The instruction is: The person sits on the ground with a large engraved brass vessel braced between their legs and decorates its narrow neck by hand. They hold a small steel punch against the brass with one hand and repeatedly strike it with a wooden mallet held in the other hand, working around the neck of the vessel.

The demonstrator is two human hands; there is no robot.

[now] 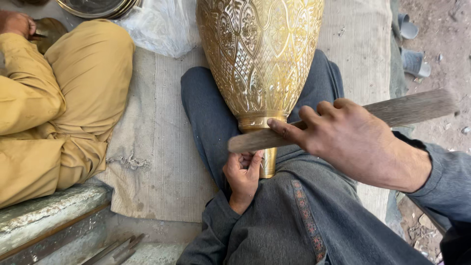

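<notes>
A large brass vase [257,59] with engraved floral patterns lies across my lap, its narrow neck toward me. My left hand [243,179] is curled around something small right beside the neck's end; what it holds is hidden by the fingers. My right hand [351,140] grips a flat, worn wooden stick [412,108] that runs from the right edge across to the vase's neck. The stick's near end sits just over the neck, above my left hand.
A person in mustard-yellow clothes [59,103] sits at the left, one hand [17,23] at the top corner. A grey woven mat [157,147] covers the ground. A clear plastic bag [162,24], metal plates [95,7], a stone slab [49,211] and grey sandals [412,44] lie around.
</notes>
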